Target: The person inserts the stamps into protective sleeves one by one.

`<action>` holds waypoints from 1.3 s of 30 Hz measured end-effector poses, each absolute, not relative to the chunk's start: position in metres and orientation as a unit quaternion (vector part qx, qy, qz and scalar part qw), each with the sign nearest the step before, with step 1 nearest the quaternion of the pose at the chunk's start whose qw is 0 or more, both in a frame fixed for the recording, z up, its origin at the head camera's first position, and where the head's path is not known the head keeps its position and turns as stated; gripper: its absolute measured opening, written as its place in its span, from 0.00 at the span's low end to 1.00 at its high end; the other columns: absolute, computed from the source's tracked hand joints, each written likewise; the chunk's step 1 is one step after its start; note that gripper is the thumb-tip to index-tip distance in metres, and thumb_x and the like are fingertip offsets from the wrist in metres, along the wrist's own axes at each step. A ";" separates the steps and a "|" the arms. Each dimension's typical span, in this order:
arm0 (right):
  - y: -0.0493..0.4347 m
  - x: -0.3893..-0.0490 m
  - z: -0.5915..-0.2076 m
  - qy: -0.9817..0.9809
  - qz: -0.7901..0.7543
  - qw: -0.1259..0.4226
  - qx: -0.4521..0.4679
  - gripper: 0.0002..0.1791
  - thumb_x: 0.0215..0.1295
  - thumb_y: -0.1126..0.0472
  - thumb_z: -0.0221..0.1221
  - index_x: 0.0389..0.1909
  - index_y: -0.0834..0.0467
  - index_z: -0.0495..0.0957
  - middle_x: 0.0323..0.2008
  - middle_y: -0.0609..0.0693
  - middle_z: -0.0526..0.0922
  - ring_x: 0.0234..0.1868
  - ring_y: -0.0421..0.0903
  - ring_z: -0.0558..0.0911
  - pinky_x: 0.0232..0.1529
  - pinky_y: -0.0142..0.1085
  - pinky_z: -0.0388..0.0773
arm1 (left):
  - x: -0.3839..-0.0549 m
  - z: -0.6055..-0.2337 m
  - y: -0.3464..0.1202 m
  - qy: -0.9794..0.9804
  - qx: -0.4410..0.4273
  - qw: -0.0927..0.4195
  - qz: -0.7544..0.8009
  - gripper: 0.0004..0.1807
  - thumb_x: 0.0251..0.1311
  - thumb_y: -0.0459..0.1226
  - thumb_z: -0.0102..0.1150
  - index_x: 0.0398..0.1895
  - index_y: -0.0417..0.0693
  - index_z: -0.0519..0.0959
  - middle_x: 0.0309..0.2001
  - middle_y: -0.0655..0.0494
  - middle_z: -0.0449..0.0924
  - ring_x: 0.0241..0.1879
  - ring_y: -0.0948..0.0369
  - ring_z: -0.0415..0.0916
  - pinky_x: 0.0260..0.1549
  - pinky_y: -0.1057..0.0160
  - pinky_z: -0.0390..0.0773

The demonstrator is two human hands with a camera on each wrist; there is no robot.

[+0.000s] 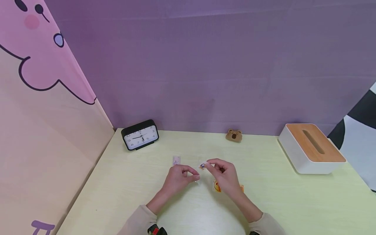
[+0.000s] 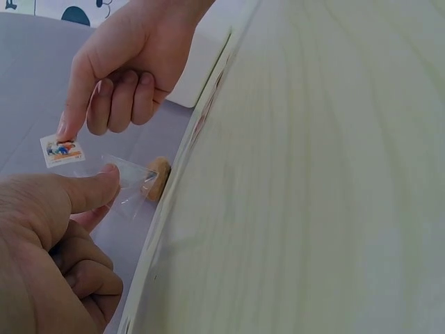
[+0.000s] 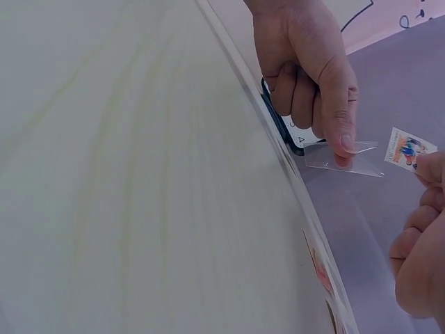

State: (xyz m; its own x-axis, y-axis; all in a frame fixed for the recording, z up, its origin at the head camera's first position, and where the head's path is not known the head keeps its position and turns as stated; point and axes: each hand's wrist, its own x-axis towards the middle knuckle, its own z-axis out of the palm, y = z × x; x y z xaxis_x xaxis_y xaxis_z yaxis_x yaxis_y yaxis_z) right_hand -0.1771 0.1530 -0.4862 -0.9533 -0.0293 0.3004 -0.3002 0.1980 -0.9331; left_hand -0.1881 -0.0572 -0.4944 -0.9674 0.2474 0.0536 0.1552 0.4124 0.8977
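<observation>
My left hand [image 1: 179, 179] pinches a small clear plastic sleeve [image 3: 323, 156] between thumb and forefinger. Between the thumb and forefinger of my right hand [image 1: 224, 176] is a postage stamp [image 2: 62, 150] with a white border and a colourful picture. Both hands are raised over the table, the stamp a short gap from the sleeve in the right wrist view. Beyond the left hand lies a pale pink printed piece [image 1: 176, 160]. An orange-and-yellow printed piece [image 1: 217, 186] lies below the right hand, partly hidden by it, and another orange bit [image 1: 242, 188] shows past the wrist.
At the back left of the pale wooden table [image 1: 123, 182] stands a black alarm clock [image 1: 141, 135]. A small brown bear-head figure [image 1: 234, 135] sits by the purple back wall. On the right is a white tissue box [image 1: 311, 168] with a wooden lid.
</observation>
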 end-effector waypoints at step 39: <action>0.156 -0.175 -0.482 -0.801 0.594 0.059 0.045 0.04 0.71 0.68 0.73 0.35 0.60 0.88 0.19 0.43 0.62 0.20 0.35 0.60 0.25 0.29 0.57 | -0.187 -0.494 -0.056 0.841 0.121 0.025 0.527 0.02 0.65 0.37 0.80 0.36 0.48 0.95 0.14 0.66 0.54 0.17 0.66 0.50 0.18 0.68 0.50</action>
